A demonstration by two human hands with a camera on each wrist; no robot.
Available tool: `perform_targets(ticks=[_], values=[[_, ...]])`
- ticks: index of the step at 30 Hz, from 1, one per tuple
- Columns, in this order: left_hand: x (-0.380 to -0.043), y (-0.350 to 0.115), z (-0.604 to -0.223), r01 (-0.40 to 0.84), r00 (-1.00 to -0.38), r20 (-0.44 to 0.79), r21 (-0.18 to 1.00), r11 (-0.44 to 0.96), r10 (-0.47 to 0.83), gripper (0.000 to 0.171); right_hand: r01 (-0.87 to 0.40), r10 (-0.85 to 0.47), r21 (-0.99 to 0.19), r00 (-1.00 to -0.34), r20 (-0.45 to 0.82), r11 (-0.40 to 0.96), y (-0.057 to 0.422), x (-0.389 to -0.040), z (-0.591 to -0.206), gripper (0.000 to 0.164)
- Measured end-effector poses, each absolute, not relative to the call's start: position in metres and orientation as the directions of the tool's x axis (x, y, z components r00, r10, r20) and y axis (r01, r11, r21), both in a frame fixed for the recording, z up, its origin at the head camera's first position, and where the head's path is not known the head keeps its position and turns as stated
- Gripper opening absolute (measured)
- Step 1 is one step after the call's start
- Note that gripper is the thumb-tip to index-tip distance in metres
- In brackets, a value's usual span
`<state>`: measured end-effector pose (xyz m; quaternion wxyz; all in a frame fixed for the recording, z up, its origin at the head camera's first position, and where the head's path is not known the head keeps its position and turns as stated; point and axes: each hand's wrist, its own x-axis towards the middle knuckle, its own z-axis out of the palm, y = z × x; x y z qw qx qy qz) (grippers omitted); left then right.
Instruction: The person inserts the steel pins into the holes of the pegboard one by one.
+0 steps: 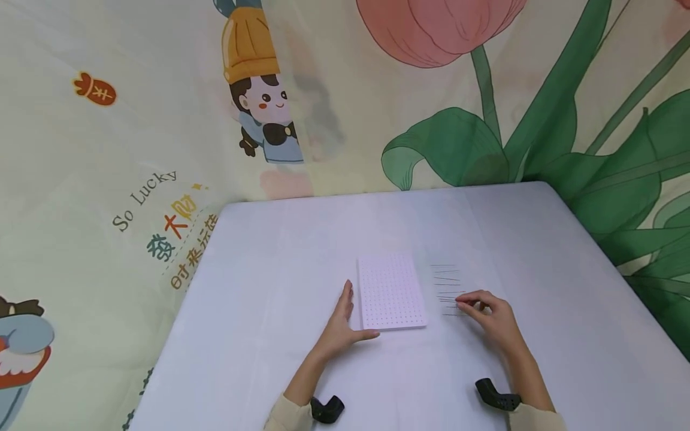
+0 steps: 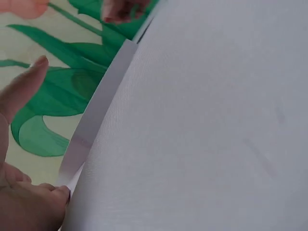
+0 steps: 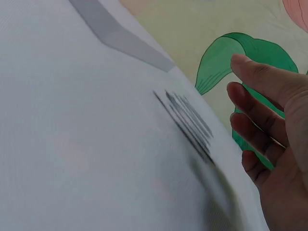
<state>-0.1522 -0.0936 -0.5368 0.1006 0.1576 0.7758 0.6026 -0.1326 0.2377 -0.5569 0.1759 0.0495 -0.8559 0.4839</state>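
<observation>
A white board [image 1: 392, 293] with a grid of small holes lies flat on the white table. At its left side is my left hand [image 1: 339, 332]. Its fingers point away along the board's left edge, and the thumb reaches to the near edge. Right of the board, several thin dark needle-like rods [image 1: 447, 284] lie in a loose row. My right hand [image 1: 496, 317] is over the near rods, with thumb and index tips close together at their right ends. In the right wrist view, the fingers [image 3: 262, 98] are bent and apart, and no rod shows between them.
The white table [image 1: 280, 251] stretches out around the board. Behind it hangs a printed cloth [image 1: 334, 102] with a pink flower, leaves and cartoon figures. A black camera [image 1: 327, 410] sits at the left wrist, another black camera [image 1: 497, 396] at the right.
</observation>
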Motion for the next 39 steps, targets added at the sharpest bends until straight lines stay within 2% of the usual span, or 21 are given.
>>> perform_targets(ticks=[4,8,16,24,32,39], values=[[-0.158,-0.100,-0.543,0.112,-0.928,0.052,0.983,0.143,0.368,0.124,-0.187,0.088,-0.834,-0.959,0.270,0.518,0.236,-0.126,-0.548,0.015],[-0.168,-0.097,-0.545,0.134,-0.923,0.072,0.981,0.140,0.379,0.122,-0.176,0.084,-0.806,-0.960,0.268,0.566,0.236,-0.131,-0.552,0.015],[-0.177,-0.085,-0.546,0.297,-0.906,0.154,0.895,0.333,0.393,0.121,-0.232,0.007,-0.679,-0.944,0.330,0.697,0.234,-0.138,-0.558,0.012],[-0.173,-0.082,-0.546,0.255,-0.920,0.098,0.884,0.392,0.379,0.117,-0.297,-0.031,-0.621,-0.915,0.401,0.725,0.233,-0.133,-0.562,0.016],[-0.169,-0.082,-0.547,0.229,-0.925,0.073,0.891,0.393,0.374,0.116,-0.358,-0.065,-0.617,-0.893,0.444,0.701,0.233,-0.131,-0.564,0.019],[-0.166,-0.084,-0.552,0.203,-0.927,0.051,0.901,0.384,0.371,0.115,-0.356,-0.059,-0.639,-0.898,0.437,0.682,0.232,-0.125,-0.569,0.020]])
